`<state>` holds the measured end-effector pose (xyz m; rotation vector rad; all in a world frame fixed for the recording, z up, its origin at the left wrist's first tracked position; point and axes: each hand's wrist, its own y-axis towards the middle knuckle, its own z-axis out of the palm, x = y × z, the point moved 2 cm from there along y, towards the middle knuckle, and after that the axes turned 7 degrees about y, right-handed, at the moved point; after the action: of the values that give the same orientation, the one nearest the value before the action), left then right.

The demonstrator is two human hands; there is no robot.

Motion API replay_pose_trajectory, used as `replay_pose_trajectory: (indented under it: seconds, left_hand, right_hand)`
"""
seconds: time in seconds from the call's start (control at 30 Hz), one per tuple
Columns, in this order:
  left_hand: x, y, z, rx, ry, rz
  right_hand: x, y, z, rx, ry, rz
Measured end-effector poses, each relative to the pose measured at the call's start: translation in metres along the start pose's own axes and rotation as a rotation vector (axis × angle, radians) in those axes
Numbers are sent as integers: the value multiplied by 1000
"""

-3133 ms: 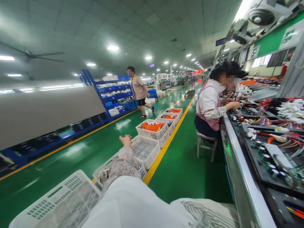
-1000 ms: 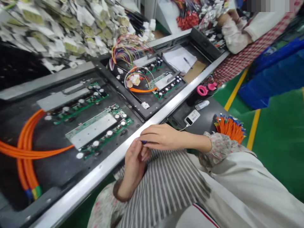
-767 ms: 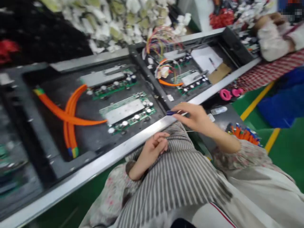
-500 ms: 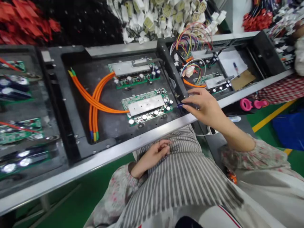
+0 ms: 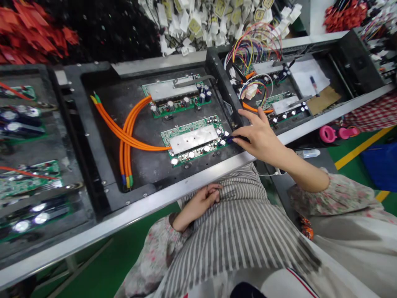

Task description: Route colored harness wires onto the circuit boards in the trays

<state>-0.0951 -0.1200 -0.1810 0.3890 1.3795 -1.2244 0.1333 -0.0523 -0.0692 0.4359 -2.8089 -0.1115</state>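
Observation:
My right hand [image 5: 256, 134] pinches a small dark blue part [image 5: 228, 139] between thumb and finger, at the right end of the near green circuit board [image 5: 194, 138]. That board lies in a black tray [image 5: 151, 165] and carries a flat metal plate and round capacitors. Orange cables [image 5: 127, 140] run from it and from the far circuit board [image 5: 178, 95], curving to the left. My left hand [image 5: 198, 205] rests against the striped apron, below the tray's metal edge, its fingers loosely curled and nothing visible in them.
Another tray with boards [image 5: 21, 128] is at the left. On the right, a tray holds coloured wires [image 5: 257, 45], paper and a marker [image 5: 314, 86]. White connectors [image 5: 198, 25] and red connectors [image 5: 27, 29] hang behind. Pink-handled scissors [image 5: 328, 133] lie beyond the front rail.
My right hand has moved slightly left, bringing the dark blue part from beside the near board to its right end. The view has shifted a little. My left hand stays against the apron.

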Motion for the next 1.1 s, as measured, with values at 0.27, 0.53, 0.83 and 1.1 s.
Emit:
replay_pose_trajectory:
  seconds: [0.27, 0.53, 0.83, 1.1]
  left_hand:
    - [2, 3, -1, -9, 38, -16]
    - [2, 4, 0, -18, 45, -28]
    - [2, 5, 0, -20, 77, -32]
    - [-7, -1, -5, -86, 141, -85]
  right_hand:
    - [10, 4, 0, -16, -52, -26]
    - [11, 6, 4, -33, -19, -49]
    - [15, 5, 12, -18, -70, -59]
    - [5, -4, -17, -40, 125, -21]
